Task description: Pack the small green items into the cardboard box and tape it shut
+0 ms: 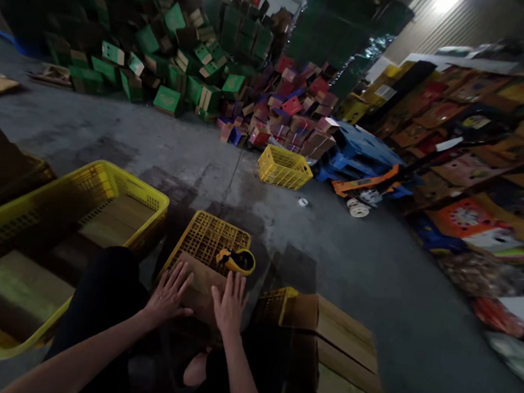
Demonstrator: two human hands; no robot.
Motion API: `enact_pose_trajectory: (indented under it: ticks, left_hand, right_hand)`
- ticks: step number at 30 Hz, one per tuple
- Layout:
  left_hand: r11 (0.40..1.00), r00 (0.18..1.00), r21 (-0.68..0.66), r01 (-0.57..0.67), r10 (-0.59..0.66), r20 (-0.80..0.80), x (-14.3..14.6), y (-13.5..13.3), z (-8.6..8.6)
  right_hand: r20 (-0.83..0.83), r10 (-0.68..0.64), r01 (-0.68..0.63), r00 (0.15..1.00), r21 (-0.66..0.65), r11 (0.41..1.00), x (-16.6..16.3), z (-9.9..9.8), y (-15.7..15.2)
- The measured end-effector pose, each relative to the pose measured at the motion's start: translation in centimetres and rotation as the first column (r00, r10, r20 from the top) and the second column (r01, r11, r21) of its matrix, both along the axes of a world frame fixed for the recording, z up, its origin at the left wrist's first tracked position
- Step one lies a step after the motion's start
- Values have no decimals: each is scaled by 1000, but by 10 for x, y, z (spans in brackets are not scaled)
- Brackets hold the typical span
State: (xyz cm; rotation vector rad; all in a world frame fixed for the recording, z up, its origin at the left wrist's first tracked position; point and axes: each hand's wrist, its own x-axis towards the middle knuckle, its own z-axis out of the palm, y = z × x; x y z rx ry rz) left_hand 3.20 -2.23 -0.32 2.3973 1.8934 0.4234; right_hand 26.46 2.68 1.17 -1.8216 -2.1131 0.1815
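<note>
A brown cardboard box (202, 281) lies in front of me on an upturned yellow plastic crate (213, 232). My left hand (171, 293) rests on the box's left part, fingers spread. On its right part lies my right hand (229, 303), fingers stretched out and slightly apart. Just beyond my right fingertips, a yellow tape dispenser (237, 260) sits on the crate. The lower side of the box is in shadow between my legs.
At the left stands a large yellow basket (164, 201) holding cardboard boxes. Flat cardboard pieces (348, 358) stand in a row at the right. Farther off are a small yellow crate (284, 169), an orange pallet jack (368, 180), blue pallets (362, 145) and heaped green boxes (166, 100).
</note>
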Motion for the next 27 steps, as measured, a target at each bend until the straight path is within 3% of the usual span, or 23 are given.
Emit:
enact_pose_trajectory:
  ticks: [4, 11, 20, 27]
  left_hand:
    - [1000, 1000, 5, -2, 2, -16, 2, 0, -2]
    - [996, 994, -89, 17, -27, -110, 2, 6, -9]
    - [997, 996, -78, 12, -19, -87, 7, 9, 1]
    - [997, 998, -67, 33, -36, -48, 5, 12, -1]
  right_hand:
    - [48, 55, -57, 997, 41, 998, -18, 3, -4]
    - [18, 58, -59, 998, 79, 995, -15, -3, -4]
    - [36, 71, -73, 997, 68, 995, -14, -3, -3]
    - [119, 71, -79, 990, 63, 995, -31, -1, -5]
